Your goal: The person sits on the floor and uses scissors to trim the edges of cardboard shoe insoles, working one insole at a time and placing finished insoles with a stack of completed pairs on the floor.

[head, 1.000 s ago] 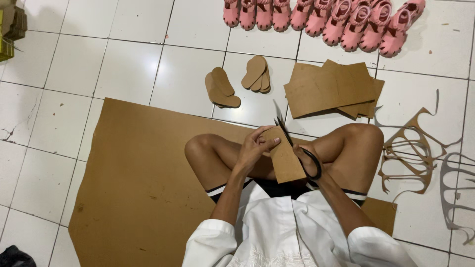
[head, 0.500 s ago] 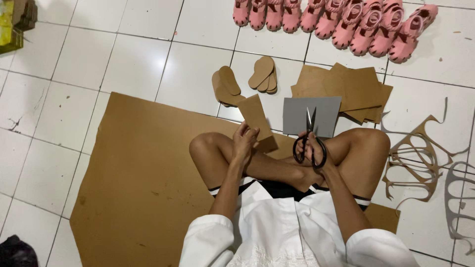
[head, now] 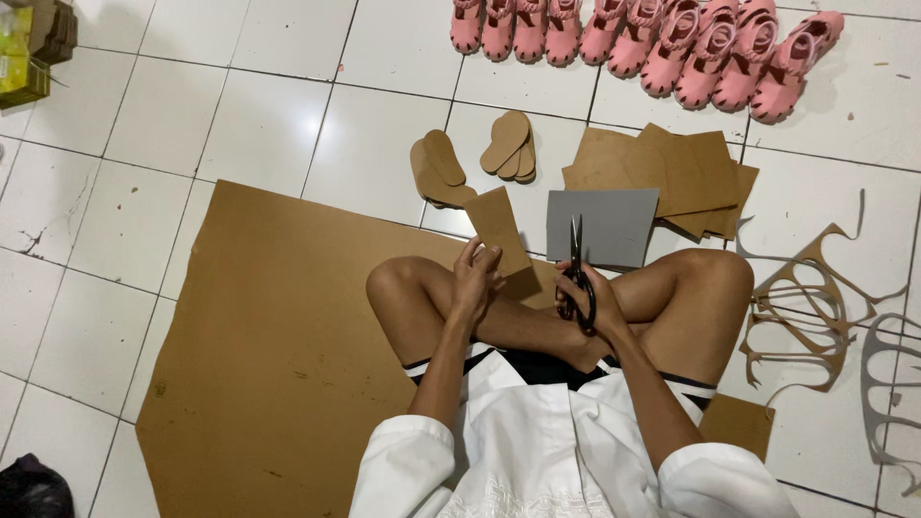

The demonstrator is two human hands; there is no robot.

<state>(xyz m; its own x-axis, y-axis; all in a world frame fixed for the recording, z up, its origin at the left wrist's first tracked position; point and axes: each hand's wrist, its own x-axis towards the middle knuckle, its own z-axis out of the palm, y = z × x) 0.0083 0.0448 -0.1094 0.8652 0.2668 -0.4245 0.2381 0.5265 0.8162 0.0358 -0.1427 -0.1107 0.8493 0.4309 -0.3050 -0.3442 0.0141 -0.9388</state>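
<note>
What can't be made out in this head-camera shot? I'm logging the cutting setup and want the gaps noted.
- Scissors: the right hand covers the handles, and the blades look closed, but their edges are too thin to be sure.
- Brown board piece held by the left hand: its lower end is hidden behind the fingers.
- Pink sandals: the row is cut off by the top edge.
- Grey offcut frame: cut off by the right edge.

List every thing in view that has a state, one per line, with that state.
left hand: gripping brown card piece, held upright
right hand: gripping black scissors, blades shut, pointing away
cut soles: stacked in two piles
pink sandals: lined in a row
large brown sheet: flat on floor
</note>
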